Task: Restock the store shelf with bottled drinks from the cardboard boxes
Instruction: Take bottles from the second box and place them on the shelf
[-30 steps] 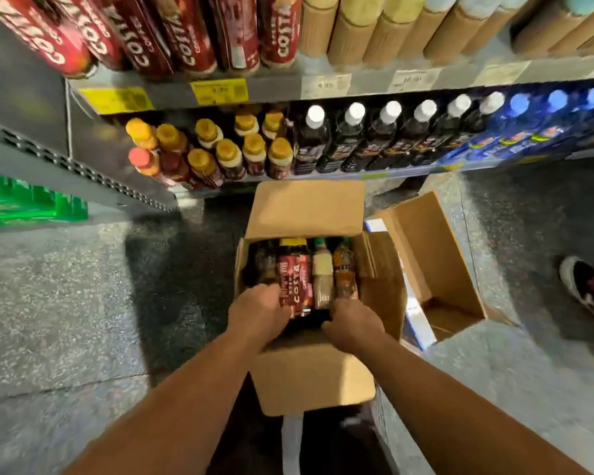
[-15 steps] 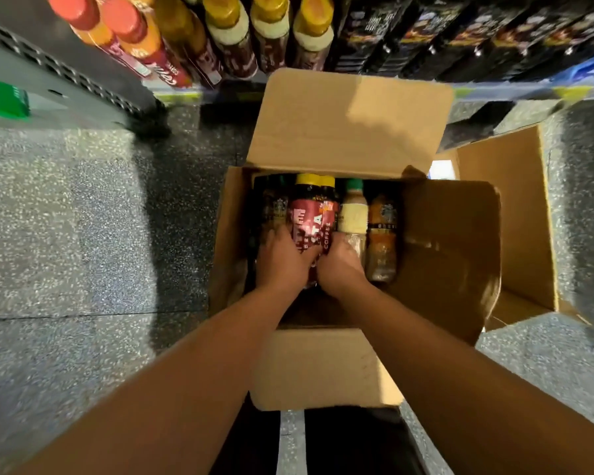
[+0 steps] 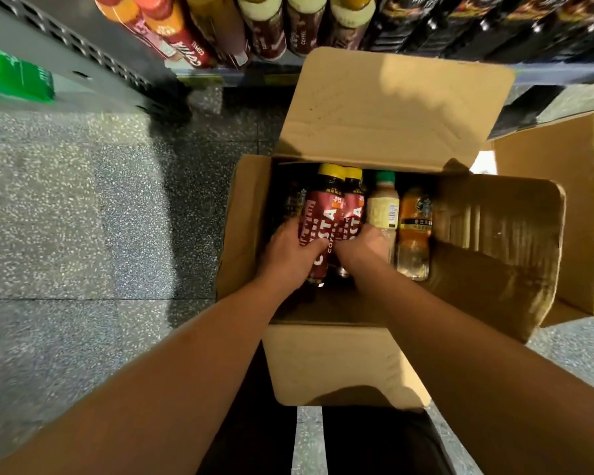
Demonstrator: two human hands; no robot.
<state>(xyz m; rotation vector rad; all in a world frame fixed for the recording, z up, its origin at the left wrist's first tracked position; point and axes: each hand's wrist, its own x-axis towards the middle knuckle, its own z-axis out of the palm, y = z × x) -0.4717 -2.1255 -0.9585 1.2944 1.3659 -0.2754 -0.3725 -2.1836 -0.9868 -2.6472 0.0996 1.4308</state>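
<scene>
A grey speckled floor (image 3: 83, 217) spreads out to the left of the left hand (image 3: 288, 250), crossed by a thin dark joint line (image 3: 83, 299) nearer the viewer than that hand, while far up-left of it a bright green pack (image 3: 14, 75) lies just beside a grey perforated metal panel (image 3: 83, 46).

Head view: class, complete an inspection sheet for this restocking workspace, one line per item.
Surface: speckled grey floor, carrying the open cardboard box.
Job's things: left Costa bottle, right Costa bottle, cream bottle and orange bottle standing in the box; shelf bottles beyond it.
Clutter: second box to the right of the first.
Hands: left hand grips the left Costa bottle; right hand grips the right Costa bottle.
Cables: nothing seen.
Surroundings: green pack at far left.
</scene>
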